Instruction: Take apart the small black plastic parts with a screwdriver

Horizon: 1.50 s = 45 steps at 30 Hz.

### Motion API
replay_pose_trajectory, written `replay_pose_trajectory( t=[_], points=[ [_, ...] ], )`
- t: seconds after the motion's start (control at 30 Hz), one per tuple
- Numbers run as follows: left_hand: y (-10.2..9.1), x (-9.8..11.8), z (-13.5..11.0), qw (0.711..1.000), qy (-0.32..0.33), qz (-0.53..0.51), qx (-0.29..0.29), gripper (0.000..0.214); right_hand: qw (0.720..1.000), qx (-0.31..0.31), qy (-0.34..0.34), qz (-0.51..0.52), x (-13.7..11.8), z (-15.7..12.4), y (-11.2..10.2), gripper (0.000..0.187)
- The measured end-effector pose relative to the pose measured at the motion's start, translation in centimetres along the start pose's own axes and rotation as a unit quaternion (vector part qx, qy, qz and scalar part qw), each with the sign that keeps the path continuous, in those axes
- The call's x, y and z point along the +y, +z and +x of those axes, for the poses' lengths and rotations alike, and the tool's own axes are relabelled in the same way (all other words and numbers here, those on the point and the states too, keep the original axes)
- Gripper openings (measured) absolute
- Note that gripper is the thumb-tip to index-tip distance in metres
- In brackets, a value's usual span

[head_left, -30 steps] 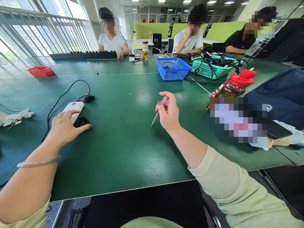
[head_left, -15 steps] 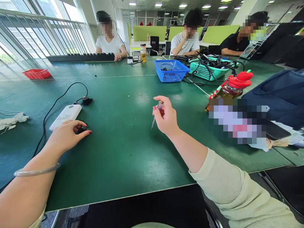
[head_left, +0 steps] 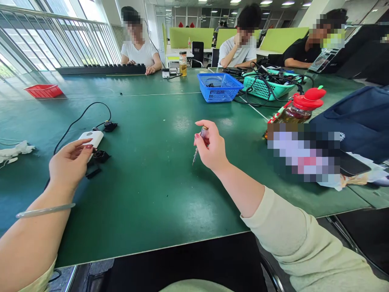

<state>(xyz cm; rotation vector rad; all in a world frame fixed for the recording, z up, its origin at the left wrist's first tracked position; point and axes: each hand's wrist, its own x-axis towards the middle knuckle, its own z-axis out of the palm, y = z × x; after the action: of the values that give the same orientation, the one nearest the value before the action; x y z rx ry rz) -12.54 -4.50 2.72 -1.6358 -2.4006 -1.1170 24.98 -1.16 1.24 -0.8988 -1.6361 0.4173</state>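
My left hand (head_left: 68,164) is raised over the left side of the table, thumb and fingers brought together at the edge of a small black part (head_left: 101,156). A second flat black piece (head_left: 93,174) lies just below it. Partly behind my fingers is a white power bank-like box (head_left: 95,138). Farther right, my right hand (head_left: 212,146) is closed around a small screwdriver (head_left: 195,155), its thin metal tip slanting down to the left above the green table (head_left: 152,202).
A black cable (head_left: 73,115) runs to another small black part (head_left: 110,126). Farther off stand a red tray (head_left: 44,91), a blue basket (head_left: 219,94) and a green basket (head_left: 258,87) of cables. A red-lidded jar (head_left: 298,113) and dark blue bag (head_left: 352,117) are right. Three people sit opposite.
My left hand has drawn back left and up from where it covered the black parts, which now show more. The right hand with the screwdriver has hardly moved.
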Motion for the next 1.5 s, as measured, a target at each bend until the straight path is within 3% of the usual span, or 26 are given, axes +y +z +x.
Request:
replay_pose_trajectory(
  t=[0.13,0.37,0.67,0.93,1.2,1.37,1.5],
  points=[
    [-0.1,-0.2,0.2,0.997,-0.079,-0.003,0.005,0.043,1.000,-0.003,-0.006,0.001,-0.2,0.0,0.0,0.025],
    [-0.1,-0.6,0.7,0.994,-0.107,-0.007,-0.008,0.037,1.000,0.008,-0.003,-0.001,-0.2,-0.1,0.0,0.023],
    [-0.8,0.0,0.7,0.989,-0.073,0.118,-0.049,0.045,1.000,0.002,-0.016,-0.003,-0.2,-0.2,0.0,0.023],
    [-0.6,0.2,0.8,0.985,-0.049,0.157,-0.059,0.049,1.000,0.004,-0.015,-0.004,-0.2,-0.2,0.0,0.023],
    [-0.6,-0.7,1.0,0.997,-0.018,0.080,-0.006,0.048,1.000,0.003,-0.015,-0.003,-0.3,-0.2,0.0,0.023],
    [-0.2,-1.3,1.1,0.996,0.067,0.054,0.004,0.044,1.000,0.003,-0.019,0.001,-0.3,-0.1,-0.1,0.024],
    [0.0,-1.4,1.2,0.995,0.083,0.053,-0.003,0.038,1.000,0.005,-0.016,-0.002,-0.3,-0.1,-0.1,0.025]
  ],
)
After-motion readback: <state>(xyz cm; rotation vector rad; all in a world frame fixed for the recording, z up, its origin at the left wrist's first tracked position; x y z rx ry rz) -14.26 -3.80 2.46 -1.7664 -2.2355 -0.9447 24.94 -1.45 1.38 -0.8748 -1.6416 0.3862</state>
